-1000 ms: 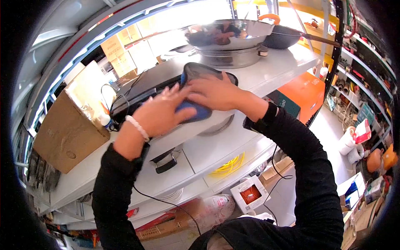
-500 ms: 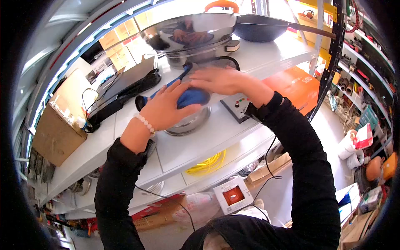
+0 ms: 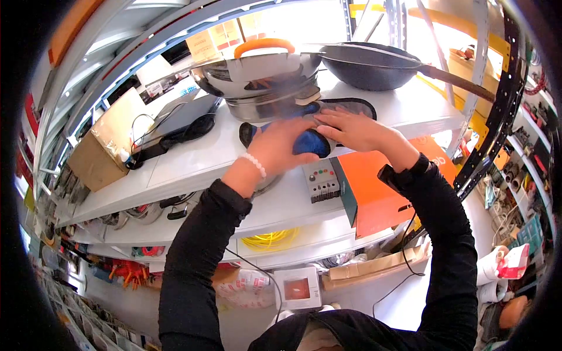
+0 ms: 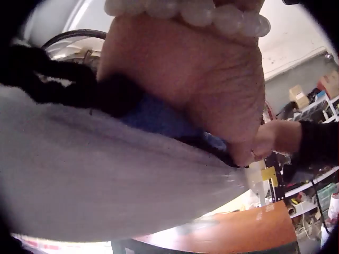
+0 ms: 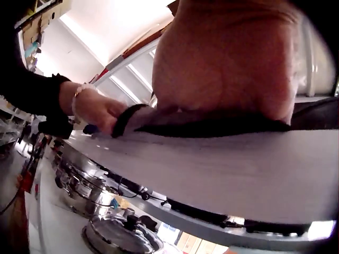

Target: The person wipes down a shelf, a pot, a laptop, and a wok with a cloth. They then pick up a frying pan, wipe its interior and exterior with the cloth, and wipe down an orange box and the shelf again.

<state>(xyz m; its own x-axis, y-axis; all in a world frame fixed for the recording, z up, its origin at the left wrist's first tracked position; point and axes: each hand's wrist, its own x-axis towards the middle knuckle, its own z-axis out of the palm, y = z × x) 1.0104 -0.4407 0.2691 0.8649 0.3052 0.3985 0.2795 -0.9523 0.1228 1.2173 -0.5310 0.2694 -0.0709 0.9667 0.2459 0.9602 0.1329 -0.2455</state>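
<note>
A piece of blue and grey fabric with black edging (image 3: 312,143) lies folded on the shelf's front edge, its grey end spread to the right. My left hand (image 3: 281,143), blurred and wearing a bead bracelet, rests palm down over its left and middle part. Beside it my right hand (image 3: 357,128) lies flat on the grey end, fingers extended toward the left hand. In the left wrist view, blue cloth (image 4: 159,116) shows under the palm. The right wrist view has the black-edged fabric (image 5: 212,127) under the right palm.
Behind the hands stand a steel pot (image 3: 257,76) with an orange handle and a dark wok (image 3: 374,67). To the left are a black laptop-like slab (image 3: 187,120) and a cardboard box (image 3: 96,158). An orange box (image 3: 380,193) and a grey control unit (image 3: 322,181) are below.
Both hands and the fabric have moved right along the shelf, away from the dark slab and past the steel pot. The head view has shifted too.
</note>
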